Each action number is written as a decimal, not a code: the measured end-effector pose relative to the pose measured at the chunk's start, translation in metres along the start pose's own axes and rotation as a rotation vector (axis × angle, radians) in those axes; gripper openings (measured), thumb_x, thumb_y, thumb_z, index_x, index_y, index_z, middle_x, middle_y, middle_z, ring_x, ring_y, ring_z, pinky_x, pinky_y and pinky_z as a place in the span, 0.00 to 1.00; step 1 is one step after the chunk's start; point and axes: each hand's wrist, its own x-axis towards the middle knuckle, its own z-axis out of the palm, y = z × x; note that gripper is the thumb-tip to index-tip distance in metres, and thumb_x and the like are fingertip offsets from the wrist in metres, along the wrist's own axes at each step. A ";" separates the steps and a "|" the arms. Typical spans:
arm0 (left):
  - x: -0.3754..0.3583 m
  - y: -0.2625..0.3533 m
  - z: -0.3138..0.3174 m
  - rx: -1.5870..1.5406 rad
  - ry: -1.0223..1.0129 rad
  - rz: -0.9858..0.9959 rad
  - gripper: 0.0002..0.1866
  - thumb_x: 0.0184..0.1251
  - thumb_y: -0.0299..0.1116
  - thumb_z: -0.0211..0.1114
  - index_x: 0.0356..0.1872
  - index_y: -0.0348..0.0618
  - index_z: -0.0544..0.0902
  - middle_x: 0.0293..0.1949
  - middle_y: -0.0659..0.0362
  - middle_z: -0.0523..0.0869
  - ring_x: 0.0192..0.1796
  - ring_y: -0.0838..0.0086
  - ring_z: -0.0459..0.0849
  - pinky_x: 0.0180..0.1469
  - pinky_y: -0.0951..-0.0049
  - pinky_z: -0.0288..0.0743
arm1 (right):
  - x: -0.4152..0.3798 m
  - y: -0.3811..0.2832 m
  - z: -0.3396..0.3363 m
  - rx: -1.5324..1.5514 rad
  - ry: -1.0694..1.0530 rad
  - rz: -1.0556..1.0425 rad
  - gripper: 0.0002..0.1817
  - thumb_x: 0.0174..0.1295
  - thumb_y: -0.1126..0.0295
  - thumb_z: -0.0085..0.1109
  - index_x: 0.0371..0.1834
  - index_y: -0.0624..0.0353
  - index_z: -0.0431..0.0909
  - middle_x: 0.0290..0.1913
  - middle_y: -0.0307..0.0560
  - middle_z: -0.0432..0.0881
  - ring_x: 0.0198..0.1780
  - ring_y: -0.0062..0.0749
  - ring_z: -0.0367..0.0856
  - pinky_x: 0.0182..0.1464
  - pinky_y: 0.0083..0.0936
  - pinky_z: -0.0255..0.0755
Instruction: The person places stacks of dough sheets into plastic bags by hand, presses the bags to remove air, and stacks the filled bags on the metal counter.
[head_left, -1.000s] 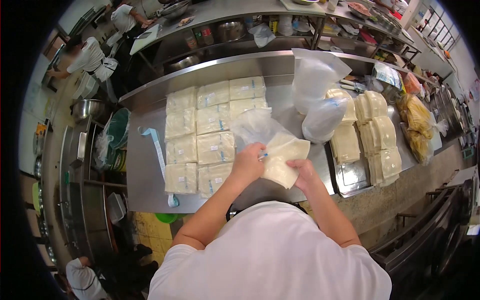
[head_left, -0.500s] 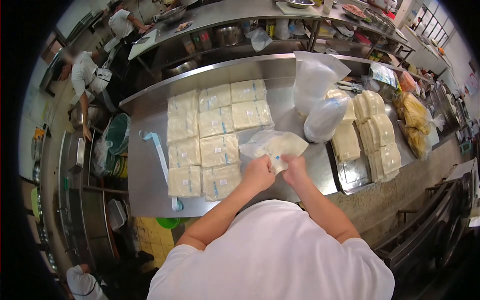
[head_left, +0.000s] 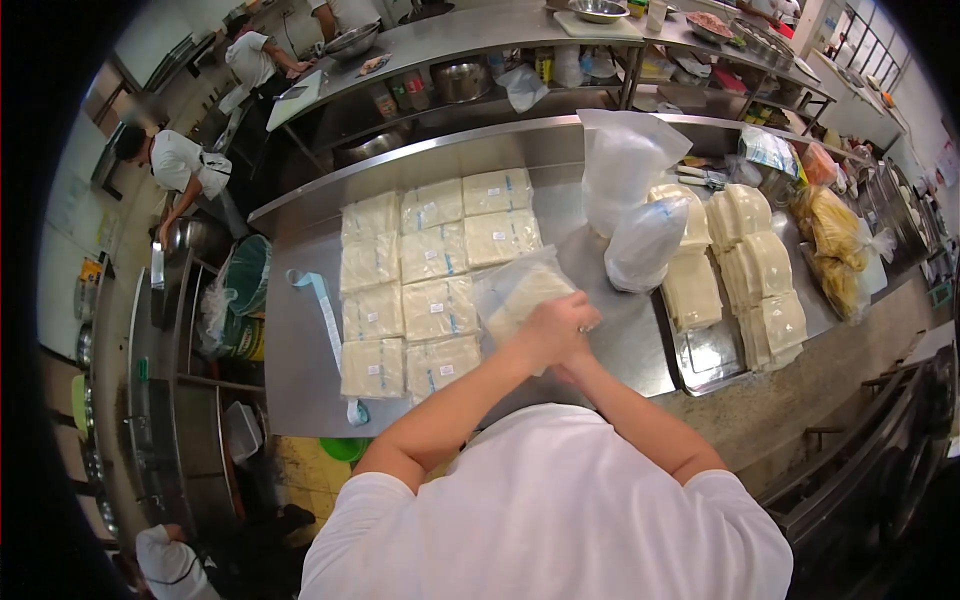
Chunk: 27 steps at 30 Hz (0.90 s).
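A clear plastic bag with a pale flat slab inside [head_left: 525, 290] lies tilted over the steel table in front of me. My left hand [head_left: 553, 330] is closed on the bag's lower right side, a ring on one finger. Close beneath it is my right hand [head_left: 574, 366], mostly hidden, so what its fingers do cannot be made out. Left of the bag, several packed bags of pale slabs [head_left: 433, 252] lie in rows. Right of it stand upright rolls of clear plastic bags [head_left: 641, 245].
Stacks of unwrapped pale slabs [head_left: 770, 270] rest on a metal tray [head_left: 708, 368] at the right, beside bags of yellow food [head_left: 830, 240]. A blue-white strap [head_left: 323, 305] lies at the table's left. Other people work beyond, one person [head_left: 180, 165] at the left.
My left hand has moved up and right over the bag, and my right hand has gone lower, beneath it. The bag has turned more upright. The person at the left has bent over a bowl.
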 end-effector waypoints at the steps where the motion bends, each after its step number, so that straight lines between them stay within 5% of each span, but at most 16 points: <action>1: -0.006 0.009 0.000 0.003 -0.001 -0.003 0.11 0.62 0.28 0.66 0.46 0.45 0.85 0.41 0.51 0.84 0.43 0.51 0.85 0.45 0.56 0.80 | 0.006 0.004 -0.023 0.218 -0.208 0.045 0.20 0.67 0.79 0.54 0.63 0.62 0.72 0.55 0.46 0.81 0.54 0.34 0.83 0.52 0.36 0.80; 3: -0.019 0.027 -0.001 -0.088 0.317 -0.137 0.08 0.63 0.31 0.69 0.41 0.42 0.84 0.42 0.51 0.83 0.42 0.50 0.84 0.45 0.56 0.78 | 0.010 -0.014 -0.028 0.221 -0.060 0.142 0.21 0.67 0.80 0.53 0.63 0.61 0.71 0.57 0.47 0.80 0.55 0.36 0.83 0.53 0.39 0.80; 5: -0.044 0.011 0.010 0.010 0.368 -0.217 0.07 0.63 0.30 0.68 0.39 0.41 0.83 0.42 0.51 0.82 0.43 0.51 0.83 0.46 0.55 0.78 | 0.011 -0.031 -0.013 0.221 0.092 0.240 0.21 0.66 0.81 0.51 0.63 0.61 0.71 0.59 0.47 0.79 0.55 0.39 0.82 0.55 0.42 0.81; 6: -0.056 0.000 0.015 0.108 0.416 -0.296 0.06 0.63 0.30 0.67 0.36 0.40 0.81 0.42 0.51 0.81 0.45 0.52 0.82 0.47 0.55 0.77 | 0.007 -0.041 0.006 0.108 0.160 0.129 0.20 0.68 0.79 0.50 0.63 0.60 0.71 0.59 0.49 0.78 0.57 0.42 0.82 0.56 0.45 0.80; 11: -0.081 -0.028 0.037 0.024 0.313 -0.338 0.04 0.65 0.28 0.65 0.34 0.40 0.79 0.36 0.49 0.80 0.42 0.50 0.81 0.43 0.54 0.75 | 0.020 -0.043 0.008 0.147 0.137 0.073 0.19 0.70 0.76 0.49 0.64 0.60 0.71 0.58 0.53 0.79 0.60 0.49 0.80 0.61 0.52 0.79; 14: -0.075 -0.018 0.032 -0.090 0.373 -0.333 0.03 0.66 0.27 0.63 0.33 0.40 0.78 0.32 0.49 0.80 0.40 0.49 0.81 0.42 0.53 0.74 | 0.045 -0.033 -0.021 0.200 0.296 0.086 0.19 0.69 0.74 0.51 0.63 0.61 0.71 0.57 0.54 0.79 0.60 0.51 0.79 0.60 0.55 0.78; 16: -0.074 -0.005 0.029 -0.172 0.424 -0.342 0.04 0.66 0.27 0.62 0.32 0.40 0.78 0.31 0.48 0.79 0.39 0.49 0.81 0.41 0.52 0.73 | 0.071 -0.016 -0.063 0.343 0.170 0.227 0.19 0.67 0.75 0.55 0.61 0.60 0.72 0.56 0.54 0.79 0.57 0.53 0.81 0.59 0.58 0.78; 18: -0.075 0.001 0.032 -0.210 0.449 -0.313 0.04 0.67 0.27 0.61 0.32 0.40 0.78 0.32 0.48 0.81 0.39 0.48 0.80 0.41 0.51 0.73 | 0.080 -0.007 -0.067 0.193 0.279 0.255 0.18 0.68 0.73 0.56 0.60 0.60 0.72 0.55 0.54 0.79 0.55 0.53 0.81 0.58 0.58 0.77; 22: -0.083 -0.005 0.062 -0.138 0.350 -0.312 0.05 0.67 0.28 0.62 0.32 0.39 0.77 0.30 0.47 0.79 0.36 0.47 0.78 0.38 0.52 0.71 | 0.072 -0.023 -0.034 -0.116 0.627 0.328 0.14 0.70 0.68 0.53 0.51 0.67 0.75 0.52 0.58 0.83 0.52 0.55 0.83 0.59 0.51 0.77; 26: -0.079 0.004 0.057 -0.186 0.118 -0.297 0.06 0.67 0.29 0.62 0.31 0.40 0.77 0.31 0.49 0.81 0.37 0.49 0.79 0.41 0.52 0.73 | 0.072 -0.005 -0.057 0.026 0.627 0.416 0.14 0.69 0.67 0.54 0.51 0.67 0.76 0.50 0.58 0.83 0.50 0.56 0.84 0.61 0.51 0.76; 27: -0.074 0.004 0.054 -0.189 0.036 -0.262 0.06 0.68 0.30 0.61 0.31 0.40 0.77 0.32 0.50 0.82 0.39 0.50 0.80 0.42 0.52 0.74 | 0.071 -0.002 -0.060 0.113 0.484 0.403 0.13 0.69 0.67 0.55 0.52 0.63 0.76 0.51 0.56 0.81 0.51 0.56 0.82 0.58 0.56 0.76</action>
